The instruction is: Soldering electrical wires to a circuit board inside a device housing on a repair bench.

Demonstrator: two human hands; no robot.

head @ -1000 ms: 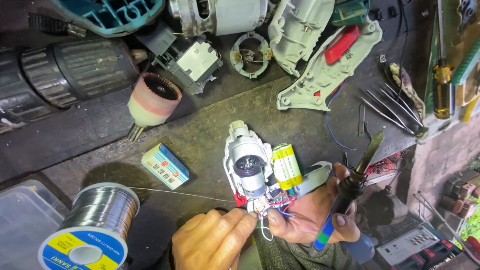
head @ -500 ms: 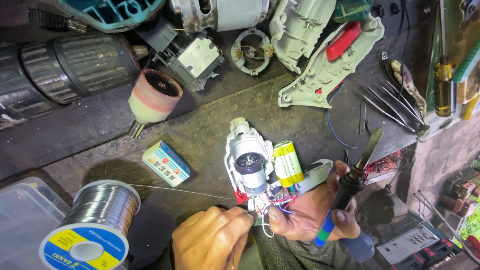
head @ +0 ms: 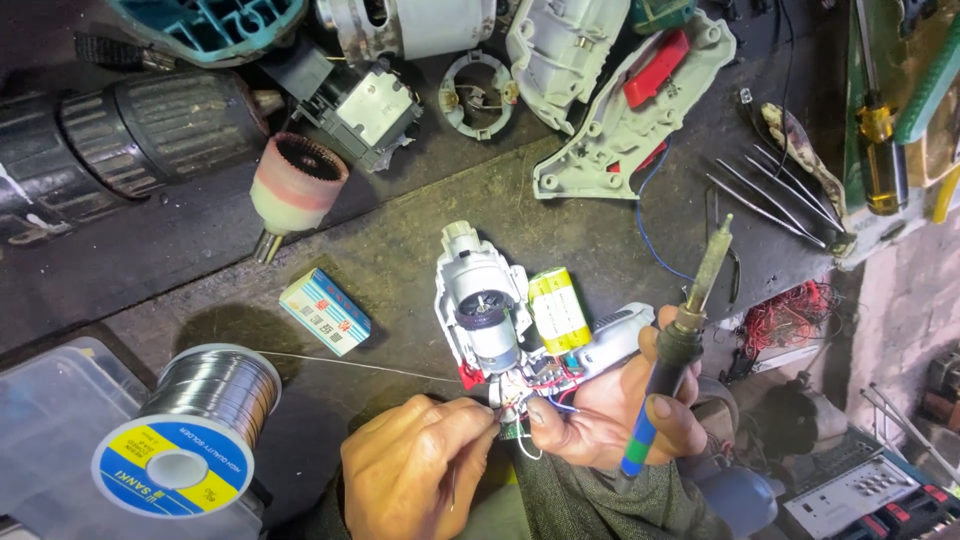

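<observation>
A small opened white tool body (head: 480,300) with a grey motor and a yellow-green battery (head: 558,310) lies on the dark bench. My left hand (head: 415,470) pinches thin solder wire (head: 350,365) and small wires at the tool's lower end, next to a little circuit board (head: 530,385). My right hand (head: 610,410) grips a soldering iron (head: 680,340) with a blue-green handle, tip pointing up and away, while its fingertips also touch the wires by the board.
A solder spool (head: 195,435) sits on a clear plastic box at lower left. A small blue-white box (head: 323,310), a pink-white armature cup (head: 295,185), a black drill body (head: 120,140), white housing halves (head: 620,110), tweezers (head: 770,195) and screwdrivers (head: 875,120) lie around.
Both hands stay at the tool's lower end with only slight finger shifts; the soldering iron remains raised in my right hand.
</observation>
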